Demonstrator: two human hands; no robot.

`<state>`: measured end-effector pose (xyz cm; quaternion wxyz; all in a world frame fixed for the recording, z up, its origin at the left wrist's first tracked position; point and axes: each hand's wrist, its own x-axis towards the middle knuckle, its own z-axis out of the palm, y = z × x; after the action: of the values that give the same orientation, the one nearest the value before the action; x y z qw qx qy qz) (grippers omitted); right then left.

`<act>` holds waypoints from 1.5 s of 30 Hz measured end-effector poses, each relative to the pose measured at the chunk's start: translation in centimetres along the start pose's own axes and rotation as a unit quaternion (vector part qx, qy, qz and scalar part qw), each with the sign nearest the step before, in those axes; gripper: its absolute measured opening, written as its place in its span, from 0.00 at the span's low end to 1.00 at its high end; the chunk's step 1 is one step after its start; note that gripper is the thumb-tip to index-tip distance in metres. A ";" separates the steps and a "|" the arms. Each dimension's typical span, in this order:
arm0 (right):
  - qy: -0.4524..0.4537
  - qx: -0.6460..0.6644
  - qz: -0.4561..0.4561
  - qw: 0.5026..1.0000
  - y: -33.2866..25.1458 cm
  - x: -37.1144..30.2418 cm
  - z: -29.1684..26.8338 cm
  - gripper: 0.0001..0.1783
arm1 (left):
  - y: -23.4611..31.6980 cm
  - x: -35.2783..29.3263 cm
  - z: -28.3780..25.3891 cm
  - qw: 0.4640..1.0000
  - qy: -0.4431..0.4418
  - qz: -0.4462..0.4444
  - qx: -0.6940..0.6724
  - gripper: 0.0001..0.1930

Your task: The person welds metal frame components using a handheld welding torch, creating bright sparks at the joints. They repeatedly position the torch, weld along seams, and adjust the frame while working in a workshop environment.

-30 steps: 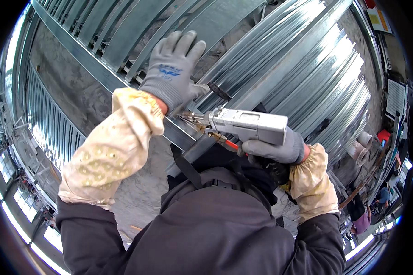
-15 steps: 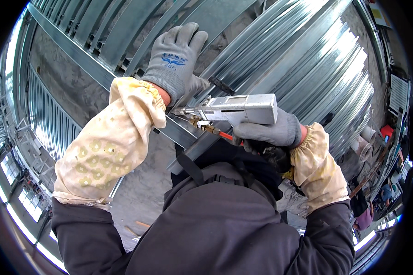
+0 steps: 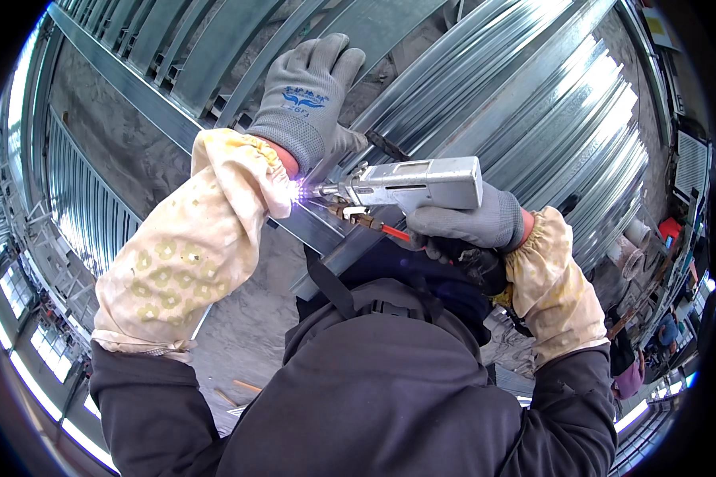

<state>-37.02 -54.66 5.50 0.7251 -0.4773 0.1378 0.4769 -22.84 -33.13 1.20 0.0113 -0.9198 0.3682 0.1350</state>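
My right hand (image 3: 485, 221), in a grey glove, is closed round the handle of a silver handheld welding gun (image 3: 422, 183). Its nozzle points left, and a bright violet-white spark (image 3: 297, 191) glows at the tip, beside my left cuff. A red tube (image 3: 394, 233) with brass fittings runs beneath the gun. My left hand (image 3: 304, 99), gloved too, lies over the steel frame (image 3: 179, 119) with its fingers stretched out and thumb apart; it grips nothing that I can see. The spot under the spark is partly hidden by my left sleeve.
A broad bundle of shiny steel profiles (image 3: 549, 127) fills the upper right. Slatted metal panels (image 3: 159, 48) lie at the upper left, and more ribbed metal (image 3: 87, 199) further left. White buckets (image 3: 628, 258) stand at the right, with a person (image 3: 630, 374) lower down.
A bright spark has appeared at the welding gun's tip, where there was none. Both hands have barely shifted.
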 end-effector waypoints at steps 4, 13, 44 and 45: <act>0.010 -0.006 0.005 1.000 0.1 -0.2 0.0 0.26 | 0.0 -0.1 -0.1 1.000 0.003 -0.001 -0.003 0.55; 0.003 -0.009 0.036 0.999 0.5 -0.5 -0.4 0.31 | -0.1 -0.1 -0.1 1.000 0.001 0.001 -0.005 0.56; 0.008 -0.009 -0.021 1.000 1.3 -1.2 0.2 0.25 | -0.4 -0.2 0.6 0.999 0.031 0.012 -0.019 0.58; 0.004 -0.014 -0.009 1.000 1.6 -1.2 -0.2 0.26 | -0.4 -0.2 0.5 0.999 0.028 0.011 -0.018 0.58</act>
<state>-38.95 -55.37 5.29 0.7220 -0.4909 0.1293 0.4700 -22.83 -32.61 0.69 -0.0171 -0.9191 0.3761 0.1163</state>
